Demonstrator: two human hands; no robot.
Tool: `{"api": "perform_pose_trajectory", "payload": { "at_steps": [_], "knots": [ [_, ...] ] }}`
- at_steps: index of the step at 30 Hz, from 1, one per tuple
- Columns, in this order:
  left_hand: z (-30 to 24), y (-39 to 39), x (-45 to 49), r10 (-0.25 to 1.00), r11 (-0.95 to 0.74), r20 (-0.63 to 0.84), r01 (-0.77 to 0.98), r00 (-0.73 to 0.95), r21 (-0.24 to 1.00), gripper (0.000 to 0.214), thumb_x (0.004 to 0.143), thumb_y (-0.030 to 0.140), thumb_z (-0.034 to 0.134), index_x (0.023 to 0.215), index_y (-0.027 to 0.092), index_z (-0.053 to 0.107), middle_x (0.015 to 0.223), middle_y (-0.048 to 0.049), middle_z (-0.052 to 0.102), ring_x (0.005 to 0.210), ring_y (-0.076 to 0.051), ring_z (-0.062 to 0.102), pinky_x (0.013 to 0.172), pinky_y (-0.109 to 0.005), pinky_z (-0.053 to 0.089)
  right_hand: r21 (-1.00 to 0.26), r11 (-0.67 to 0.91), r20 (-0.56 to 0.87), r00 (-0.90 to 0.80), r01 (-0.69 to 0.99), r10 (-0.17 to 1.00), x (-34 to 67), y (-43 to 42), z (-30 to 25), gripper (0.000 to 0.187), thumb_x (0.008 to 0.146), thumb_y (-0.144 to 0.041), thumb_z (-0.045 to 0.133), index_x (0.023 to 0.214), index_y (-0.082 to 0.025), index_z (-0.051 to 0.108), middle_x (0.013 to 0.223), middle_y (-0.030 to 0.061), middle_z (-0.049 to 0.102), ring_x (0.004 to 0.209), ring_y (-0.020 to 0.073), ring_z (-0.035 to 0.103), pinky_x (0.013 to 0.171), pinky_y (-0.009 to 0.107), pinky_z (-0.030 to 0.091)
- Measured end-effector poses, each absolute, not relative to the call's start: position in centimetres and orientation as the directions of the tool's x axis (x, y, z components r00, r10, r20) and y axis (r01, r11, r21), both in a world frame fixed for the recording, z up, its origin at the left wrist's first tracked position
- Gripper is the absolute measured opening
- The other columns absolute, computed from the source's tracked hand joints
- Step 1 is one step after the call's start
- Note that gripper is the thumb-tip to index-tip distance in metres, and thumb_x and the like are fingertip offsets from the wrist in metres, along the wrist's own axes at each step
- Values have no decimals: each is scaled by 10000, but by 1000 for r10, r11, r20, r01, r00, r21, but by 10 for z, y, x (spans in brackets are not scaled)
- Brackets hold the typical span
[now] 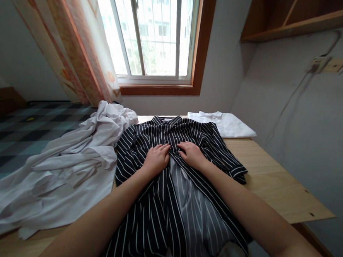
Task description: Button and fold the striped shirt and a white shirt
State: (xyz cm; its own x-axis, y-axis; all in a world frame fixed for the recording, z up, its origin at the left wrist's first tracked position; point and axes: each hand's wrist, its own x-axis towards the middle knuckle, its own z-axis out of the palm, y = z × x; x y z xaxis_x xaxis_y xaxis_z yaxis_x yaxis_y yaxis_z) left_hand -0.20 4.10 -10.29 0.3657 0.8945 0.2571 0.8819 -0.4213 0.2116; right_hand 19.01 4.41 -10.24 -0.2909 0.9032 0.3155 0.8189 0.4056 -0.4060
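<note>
A black shirt with white stripes lies spread front-up on the wooden table, its collar toward the window. My left hand rests on the chest of the shirt with its fingers curled, pinching the edge of the front opening. My right hand lies just beside it on the other front edge, fingers bent and pressed into the cloth. The two hands nearly touch. Below them the shirt gapes open and shows its grey striped inside.
A crumpled heap of white cloth covers the table's left side. A folded white garment lies at the far right corner. A window with a patterned curtain is behind the table, and a wall runs along the right.
</note>
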Motion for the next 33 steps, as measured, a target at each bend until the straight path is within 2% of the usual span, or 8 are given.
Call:
{"api": "perform_pose_trajectory", "payload": {
  "at_steps": [3, 7, 19, 25, 33],
  "knots": [
    [-103, 45, -7, 910, -405, 202, 881, 362, 243, 459, 918, 258, 444, 1358, 262, 576, 1492, -53, 496, 1411, -297, 398, 1161, -555, 256, -392, 373, 234, -301, 841, 924, 188, 45, -113, 405, 977, -339, 503, 1367, -260, 576, 1493, 93, 489, 1410, 313, 374, 1148, 596, 213],
    [-99, 55, -12, 913, -406, 159, 875, 375, 265, 463, 928, 279, 438, 1376, 298, 555, 1524, -25, 452, 1438, -277, 359, 1175, -560, 222, -354, 391, 228, -326, 850, 917, 186, 51, -117, 439, 1002, -405, 447, 1412, -275, 532, 1540, 91, 424, 1451, 302, 311, 1169, 596, 144],
    [-100, 98, -17, 916, -399, 86, 910, 391, 114, 491, 979, 343, 351, 1454, 296, 463, 1575, 22, 372, 1463, -223, 314, 1198, -458, 235, -267, 450, 175, -416, 852, 892, 187, 92, -113, 520, 1020, -430, 369, 1479, -206, 465, 1573, 102, 368, 1466, 275, 290, 1200, 440, 196],
    [-99, 114, -15, 923, -381, 114, 913, 367, 144, 473, 972, 348, 374, 1425, 297, 498, 1557, 6, 405, 1448, -220, 345, 1188, -448, 264, -215, 441, 178, -409, 871, 895, 185, 107, -114, 505, 1027, -380, 351, 1484, -194, 457, 1562, 100, 388, 1454, 238, 318, 1197, 382, 218],
    [-100, 124, -11, 944, -318, 147, 936, 296, 151, 437, 973, 330, 403, 1389, 285, 531, 1533, -11, 446, 1431, -223, 375, 1181, -447, 269, -162, 423, 180, -394, 892, 901, 176, 122, -108, 502, 1029, -357, 353, 1478, -162, 464, 1540, 122, 419, 1430, 238, 363, 1189, 364, 232]
  ]
}}
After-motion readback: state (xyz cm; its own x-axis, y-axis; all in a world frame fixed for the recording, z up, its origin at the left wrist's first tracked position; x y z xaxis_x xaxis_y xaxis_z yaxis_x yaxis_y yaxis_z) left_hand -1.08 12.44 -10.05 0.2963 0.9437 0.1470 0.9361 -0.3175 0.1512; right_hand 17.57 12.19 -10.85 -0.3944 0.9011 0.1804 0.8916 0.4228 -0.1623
